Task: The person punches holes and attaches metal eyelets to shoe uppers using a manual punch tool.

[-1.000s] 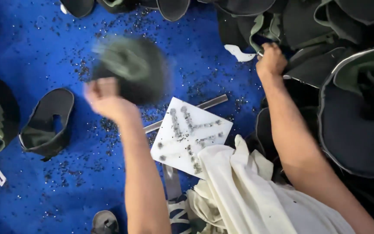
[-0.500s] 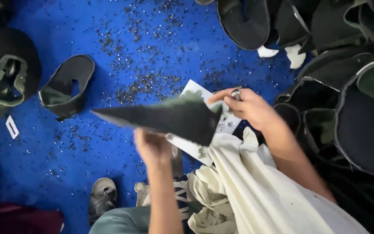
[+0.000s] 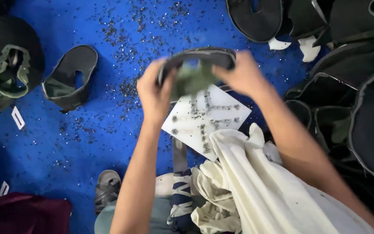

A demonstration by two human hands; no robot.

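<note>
Held up a dark curved piece (image 3: 202, 58) with a green lining, in the air above the white board (image 3: 221, 119) and well clear of the blue floor (image 3: 87, 143). Gripped at its left end by the left hand (image 3: 154, 93), fingers closed over the rim; gripped at its right end by the right hand (image 3: 243, 76), closed on the edge in the same manner. Somewhat blurred there, so could not tell how deep the fingers went inside.

Lay below: the board with rows of dark marks, partly over a grey metal strip (image 3: 179, 154), and touching a cream cloth (image 3: 256, 182) spread over the lap. Lay to the left on the floor, well apart from the hands: another dark piece (image 3: 68, 78) and, further left, one with green lining (image 3: 7, 69) turned upward. Stacked on the right: a pile of similar dark pieces (image 3: 360, 108). Scattered over the floor: many small dark specks (image 3: 126, 86). Also a white tag (image 3: 18, 118) and a sandal (image 3: 107, 190) near the lower edge.

Seemed, by the look of it, to be at the stage of holding the piece stretched between two hands with the lining side turned down toward the board, not of laying down or picking up. Would call next, as a judgement only, for both grips kept firm, because the piece looked soft and likely to fold, and for the board kept in place under it.
</note>
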